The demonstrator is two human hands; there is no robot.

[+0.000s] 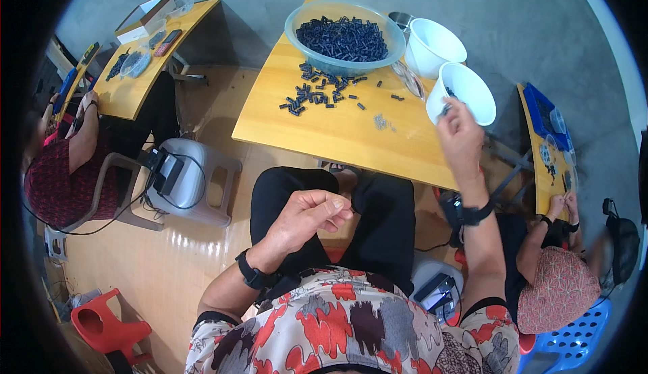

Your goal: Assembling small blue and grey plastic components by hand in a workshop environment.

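Note:
My right hand (460,134) is closed at the near-left rim of the front white bucket (480,97). A small dark part (445,109) shows at its fingertips, blurred. Over my lap, my left hand (312,213) has thumb and fingers pressed together; anything inside them is too small to make out. On the yellow table (317,134) lies a loose spread of short dark cylindrical pieces (314,95), in front of a wide translucent basin (297,40) heaped with more of them. A small pile of tiny silvery bits (382,122) sits nearer the table's front edge.
Behind the front bucket stands another white bucket (432,50), beside a metal cup (399,20). A clear plastic bag (408,79) lies by the buckets. People work at side tables left and right. A grey stool (192,178) and a red stool (104,323) stand on the left.

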